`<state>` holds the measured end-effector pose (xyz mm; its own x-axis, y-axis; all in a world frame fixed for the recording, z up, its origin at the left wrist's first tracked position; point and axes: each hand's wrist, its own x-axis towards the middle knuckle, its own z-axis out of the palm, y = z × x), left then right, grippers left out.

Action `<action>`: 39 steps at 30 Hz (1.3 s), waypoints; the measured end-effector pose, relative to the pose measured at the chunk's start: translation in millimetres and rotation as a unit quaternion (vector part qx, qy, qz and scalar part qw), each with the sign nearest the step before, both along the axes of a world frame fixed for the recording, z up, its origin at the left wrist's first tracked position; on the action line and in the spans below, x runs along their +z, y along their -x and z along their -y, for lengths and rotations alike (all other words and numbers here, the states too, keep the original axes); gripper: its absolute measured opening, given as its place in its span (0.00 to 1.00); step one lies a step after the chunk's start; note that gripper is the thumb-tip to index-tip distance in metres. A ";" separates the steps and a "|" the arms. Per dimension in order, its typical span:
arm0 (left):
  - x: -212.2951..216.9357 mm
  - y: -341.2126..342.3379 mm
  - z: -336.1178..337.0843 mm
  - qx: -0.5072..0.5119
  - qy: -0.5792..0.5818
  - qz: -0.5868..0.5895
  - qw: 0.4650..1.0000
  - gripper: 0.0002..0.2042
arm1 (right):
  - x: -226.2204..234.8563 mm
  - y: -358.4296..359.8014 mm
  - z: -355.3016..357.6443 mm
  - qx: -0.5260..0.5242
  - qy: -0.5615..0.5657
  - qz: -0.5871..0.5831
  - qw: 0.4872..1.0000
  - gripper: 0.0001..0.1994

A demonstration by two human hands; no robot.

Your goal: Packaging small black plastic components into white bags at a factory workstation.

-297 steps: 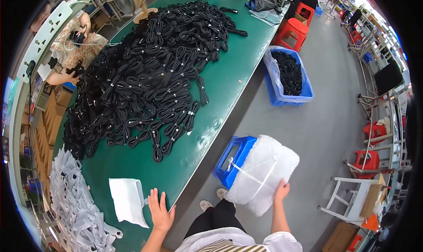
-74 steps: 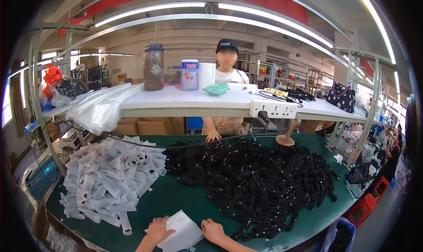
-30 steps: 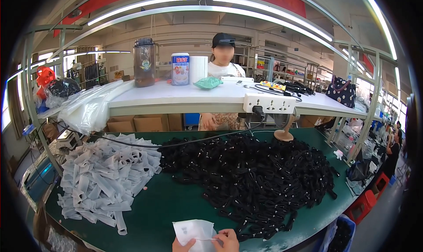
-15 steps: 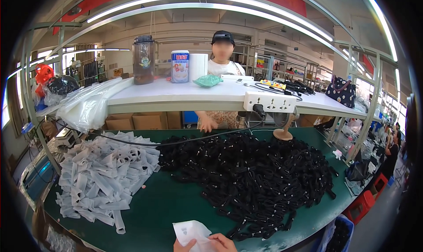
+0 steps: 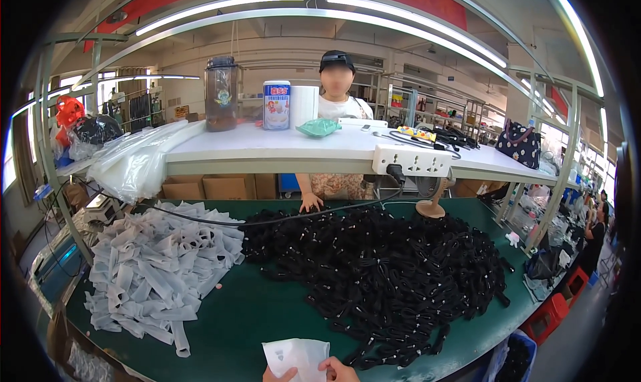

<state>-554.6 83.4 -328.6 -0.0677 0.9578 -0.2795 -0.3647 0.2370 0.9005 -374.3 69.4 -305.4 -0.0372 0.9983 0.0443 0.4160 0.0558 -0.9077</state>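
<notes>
- Thin white sheet [image 5: 304, 356]: smooth, matt, papery-looking.
- Pale, translucent flat sleeves [image 5: 147, 268]: matt, creased, plastic-looking film.
- Black looped cables [image 5: 400, 268]: matt plastic, glinting spots.
- Dark green desk [image 5: 247, 315]: smooth, faintly glossy.
- Clear, long bags [image 5: 130, 171]: glossy plastic.

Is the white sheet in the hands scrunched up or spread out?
Spread out: the white sheet shows a broad, flattish face between left hand and right hand.
</notes>
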 end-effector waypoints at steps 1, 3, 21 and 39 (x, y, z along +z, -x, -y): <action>-1.5 0.7 -0.9 -0.005 -0.002 0.013 1.000 0.32 | -3.2 -0.7 -1.2 0.001 -0.002 0.000 1.000 0.11; -2.4 2.7 -0.9 -0.016 -0.001 0.039 0.999 0.33 | -10.3 -2.3 -4.3 0.021 -0.085 0.120 0.989 0.12; -21.0 1.5 3.6 -0.050 -0.010 0.045 0.998 0.29 | -38.1 15.7 -21.5 0.064 0.026 0.011 0.998 0.16; -20.1 -8.3 13.4 -0.006 -0.008 -0.087 0.996 0.30 | -49.9 28.8 -9.8 -0.046 0.028 -0.123 0.991 0.17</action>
